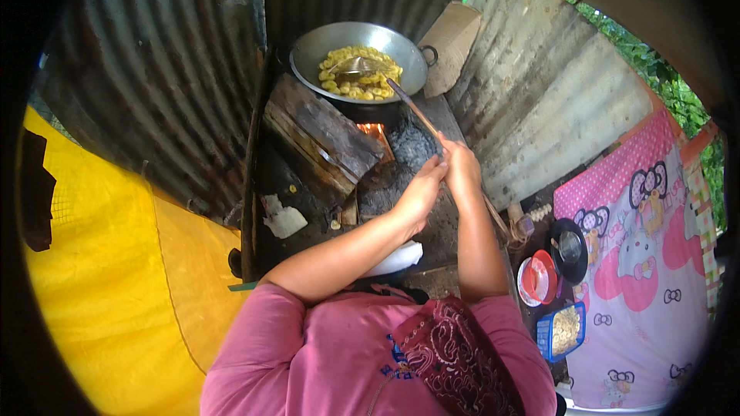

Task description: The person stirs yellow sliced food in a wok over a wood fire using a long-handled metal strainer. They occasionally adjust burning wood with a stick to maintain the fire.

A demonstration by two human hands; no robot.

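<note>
My right hand (462,167) is closed around the wooden handle (421,114) of a wire skimmer. The skimmer's head (359,65) rests among yellow sliced pieces of food (361,90), which look like banana slices, in a large metal wok (305,63). My left hand (421,189) is beside the right one, below the handle, its fingertips close to or touching the right hand; whether it grips the handle's end cannot be told. Under the wok burns a wood fire (373,130), with grey ash (411,147) in front of it.
A large charred log or board (324,133) lies left of the fire. Corrugated metal sheets (537,81) surround the hearth. Cardboard (454,46) leans beside the wok's right handle. At right are a red bowl (541,277), a black lid-like dish (578,266) and a blue basket of pale slices (563,332).
</note>
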